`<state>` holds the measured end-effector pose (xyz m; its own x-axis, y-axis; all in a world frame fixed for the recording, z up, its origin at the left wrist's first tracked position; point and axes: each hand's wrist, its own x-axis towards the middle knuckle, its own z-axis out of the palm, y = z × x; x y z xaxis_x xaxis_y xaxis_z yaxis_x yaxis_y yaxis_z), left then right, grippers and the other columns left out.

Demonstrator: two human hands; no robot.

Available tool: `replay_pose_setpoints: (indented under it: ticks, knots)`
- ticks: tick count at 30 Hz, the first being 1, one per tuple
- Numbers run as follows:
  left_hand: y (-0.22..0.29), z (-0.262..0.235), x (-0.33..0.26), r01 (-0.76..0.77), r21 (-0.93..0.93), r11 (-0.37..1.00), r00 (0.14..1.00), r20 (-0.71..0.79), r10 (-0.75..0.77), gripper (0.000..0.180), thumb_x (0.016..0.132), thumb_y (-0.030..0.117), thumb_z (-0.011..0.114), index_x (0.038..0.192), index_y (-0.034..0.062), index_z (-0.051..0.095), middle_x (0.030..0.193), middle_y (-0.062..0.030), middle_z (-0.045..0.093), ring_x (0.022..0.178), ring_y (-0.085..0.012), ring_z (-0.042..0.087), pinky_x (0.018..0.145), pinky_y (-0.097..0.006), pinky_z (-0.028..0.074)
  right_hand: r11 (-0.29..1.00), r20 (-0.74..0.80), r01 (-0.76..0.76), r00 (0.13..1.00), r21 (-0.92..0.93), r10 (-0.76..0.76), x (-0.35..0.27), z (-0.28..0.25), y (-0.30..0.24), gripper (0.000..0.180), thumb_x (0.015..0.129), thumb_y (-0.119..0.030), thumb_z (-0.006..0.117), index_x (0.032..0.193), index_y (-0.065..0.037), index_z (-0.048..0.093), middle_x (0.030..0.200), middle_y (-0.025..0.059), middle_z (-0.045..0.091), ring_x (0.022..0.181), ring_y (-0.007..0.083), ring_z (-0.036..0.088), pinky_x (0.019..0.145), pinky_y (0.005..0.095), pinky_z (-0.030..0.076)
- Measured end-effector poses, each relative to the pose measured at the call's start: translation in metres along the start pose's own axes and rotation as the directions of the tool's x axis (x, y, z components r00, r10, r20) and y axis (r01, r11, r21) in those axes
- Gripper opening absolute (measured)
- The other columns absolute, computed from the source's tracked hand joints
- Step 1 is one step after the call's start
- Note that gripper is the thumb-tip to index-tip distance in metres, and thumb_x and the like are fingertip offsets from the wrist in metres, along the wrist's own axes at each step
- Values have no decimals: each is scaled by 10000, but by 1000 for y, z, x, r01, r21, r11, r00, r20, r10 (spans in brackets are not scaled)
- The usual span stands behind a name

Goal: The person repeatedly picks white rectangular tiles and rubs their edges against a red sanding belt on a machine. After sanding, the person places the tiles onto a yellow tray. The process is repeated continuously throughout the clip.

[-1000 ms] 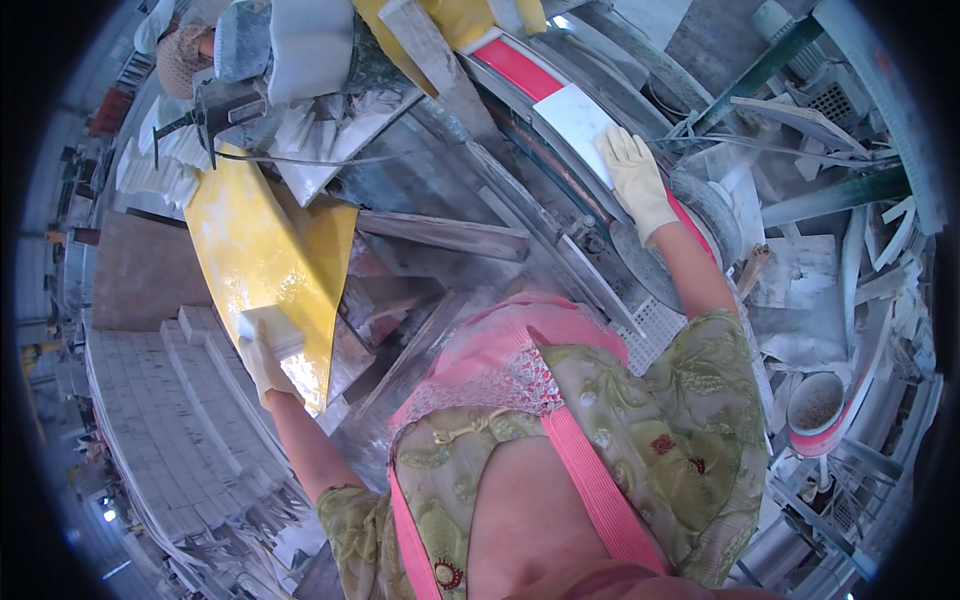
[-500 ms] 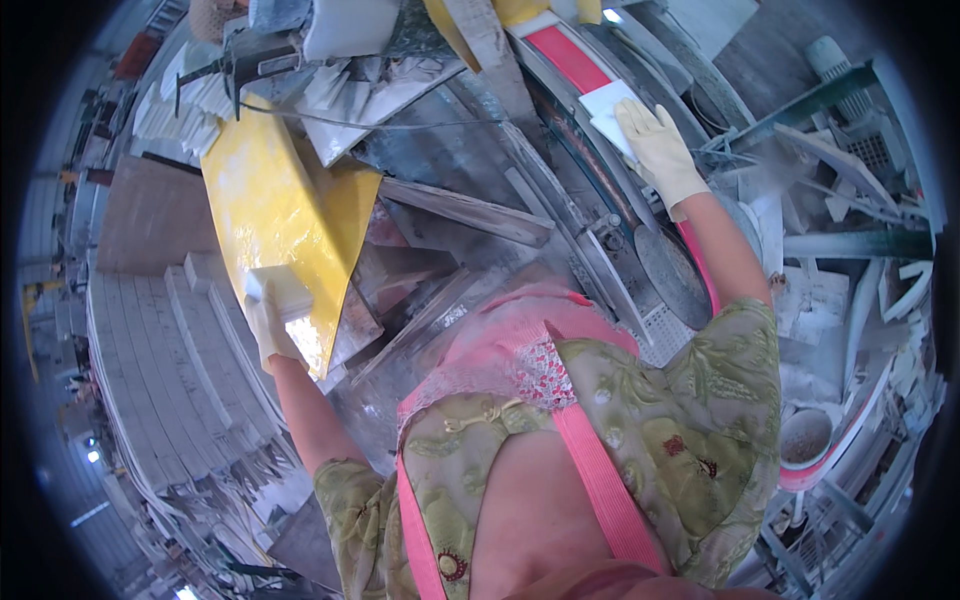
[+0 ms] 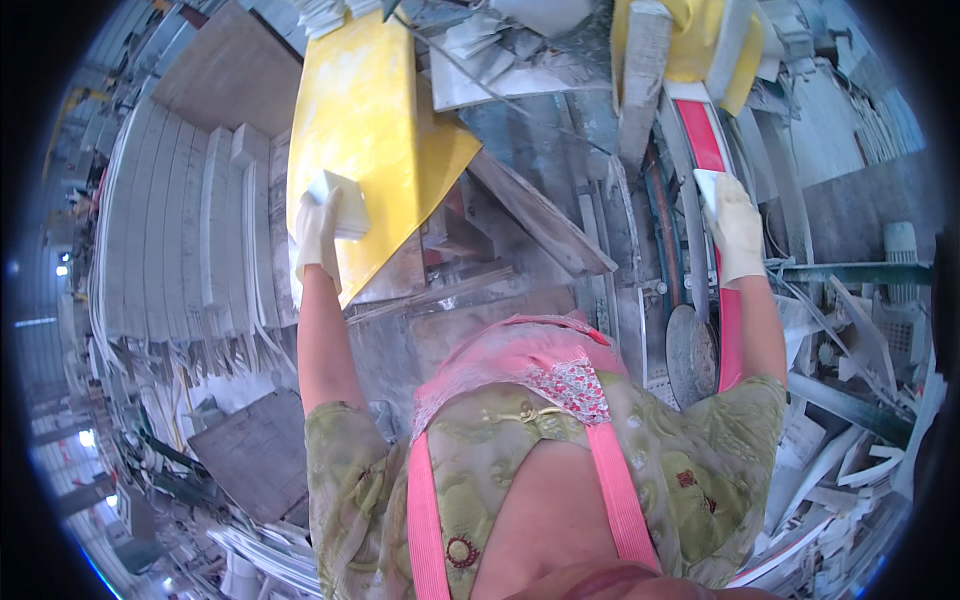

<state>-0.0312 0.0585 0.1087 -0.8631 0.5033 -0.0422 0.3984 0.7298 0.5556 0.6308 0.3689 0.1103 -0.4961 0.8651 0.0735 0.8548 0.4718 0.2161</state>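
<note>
My left hand (image 3: 317,240), in a pale glove, is closed on the near left side of a small stack of white tiles (image 3: 348,208). The stack is over the yellow sheet (image 3: 352,95), which drapes over a support at the left. On the right, my right hand (image 3: 738,230), gloved the same way, is closed around a white tile (image 3: 706,184). That tile is at the red belt (image 3: 699,132), which runs lengthwise along a narrow machine. The glove hides part of the tile and where it meets the belt.
Long grey slabs (image 3: 155,220) are stacked at the far left. A wooden plank (image 3: 545,215) lies slantwise between my hands. Close to the belt's near end is a round grey disc (image 3: 692,350). More yellow sheeting (image 3: 690,40) hangs at the back right.
The view has turned, so the surroundings sit further right. My right hand now shows the tile more edge-on at the belt. My left hand still holds the stack over the yellow sheet.
</note>
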Motion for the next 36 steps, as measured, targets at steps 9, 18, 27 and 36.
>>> replay_pose_setpoints:
  ticks: [9,18,27,36]
  knots:
    - [32,-9,-27,-81,143,986,996,-14,84,794,876,619,626,1236,-88,585,1118,-332,702,1085,-450,686,946,-485,527,469,153,-251,959,847,238,70,-92,-140,411,916,-367,759,1080,10,763,942,135,768,802,231,734,734,398,553]
    - [40,-9,-42,-115,16,993,993,-29,115,771,1006,634,444,1182,-110,539,1029,-349,705,992,-475,699,876,-515,534,-398,140,-135,990,907,-15,53,-144,-501,527,919,-406,747,1192,37,658,1064,113,729,962,197,692,880,363,530]
    - [46,-31,-43,86,-339,937,976,216,-11,799,1005,665,463,1307,-67,566,1147,-302,699,1104,-428,672,976,-451,504,-266,-37,-97,888,959,-458,66,-115,-546,534,945,-434,718,1313,-68,593,1250,101,661,1173,198,621,984,326,489]
    - [94,-22,-70,73,-462,884,994,105,-27,582,879,326,789,1291,-10,550,984,-182,682,852,-311,707,679,-416,572,257,-195,294,916,921,-350,40,-87,-458,511,963,-406,688,1362,-89,645,1254,213,656,1155,365,628,1002,439,494]
